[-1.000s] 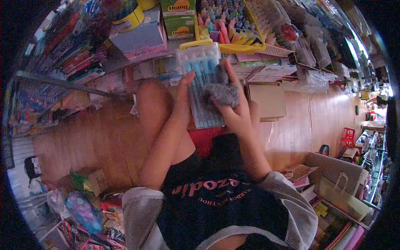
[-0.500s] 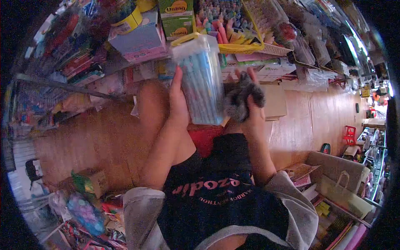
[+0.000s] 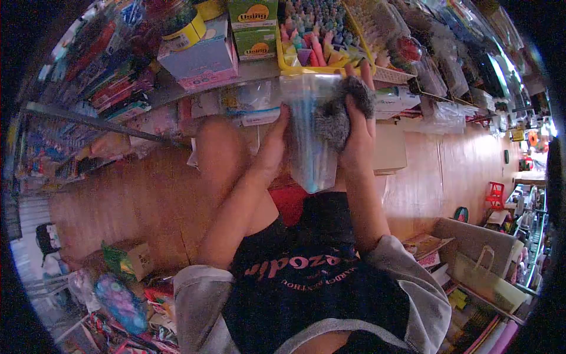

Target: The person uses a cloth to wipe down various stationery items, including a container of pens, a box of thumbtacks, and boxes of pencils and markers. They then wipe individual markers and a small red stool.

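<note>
In front of me, above my lap, is a clear plastic container (image 3: 305, 168) with light blue sticks that look like pens inside. My left hand (image 3: 273, 146) grips its left side, the thumb along the edge. A fuzzy grey cloth (image 3: 335, 123) is bunched in my right hand (image 3: 357, 133), whose thumb lies over it. The cloth presses on the right side of the container. Slight blur hides exactly what the contents are.
Ahead, a shelf holds a yellow basket (image 3: 285, 64) of colourful pens, green boxes (image 3: 254, 42) and a blue-pink box (image 3: 200, 59). A cardboard box (image 3: 389, 147) stands right of my hands. Behind right is a larger carton (image 3: 477, 236); a red stool (image 3: 495, 194) stands farther off.
The container has shifted right and been turned, so a narrower side shows. My right hand has brought the grey cloth up against it; my left hand has followed to the right.
</note>
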Demonstrator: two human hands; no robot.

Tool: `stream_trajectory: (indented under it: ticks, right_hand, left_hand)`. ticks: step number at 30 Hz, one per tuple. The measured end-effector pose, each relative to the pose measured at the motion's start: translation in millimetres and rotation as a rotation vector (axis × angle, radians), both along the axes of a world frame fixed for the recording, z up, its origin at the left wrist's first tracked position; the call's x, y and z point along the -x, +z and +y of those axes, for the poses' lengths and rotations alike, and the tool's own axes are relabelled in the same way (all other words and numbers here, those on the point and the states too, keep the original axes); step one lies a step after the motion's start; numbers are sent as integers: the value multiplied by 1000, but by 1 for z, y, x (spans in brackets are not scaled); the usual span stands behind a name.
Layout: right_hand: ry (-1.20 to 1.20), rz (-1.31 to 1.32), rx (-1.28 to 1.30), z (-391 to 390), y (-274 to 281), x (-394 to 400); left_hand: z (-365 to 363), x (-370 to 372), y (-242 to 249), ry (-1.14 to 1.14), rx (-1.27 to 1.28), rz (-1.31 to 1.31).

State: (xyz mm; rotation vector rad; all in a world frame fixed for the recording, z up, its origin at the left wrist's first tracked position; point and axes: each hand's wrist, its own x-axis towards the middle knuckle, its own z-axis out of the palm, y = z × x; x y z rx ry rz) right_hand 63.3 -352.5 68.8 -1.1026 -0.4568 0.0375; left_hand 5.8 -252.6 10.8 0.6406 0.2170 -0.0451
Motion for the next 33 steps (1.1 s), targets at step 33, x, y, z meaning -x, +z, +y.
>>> stream_trajectory:
  ticks: [33]
  right_hand:
    - [431,466,340,-19,-28,30]
  left_hand:
    - [11,3,-4,233,21,18]
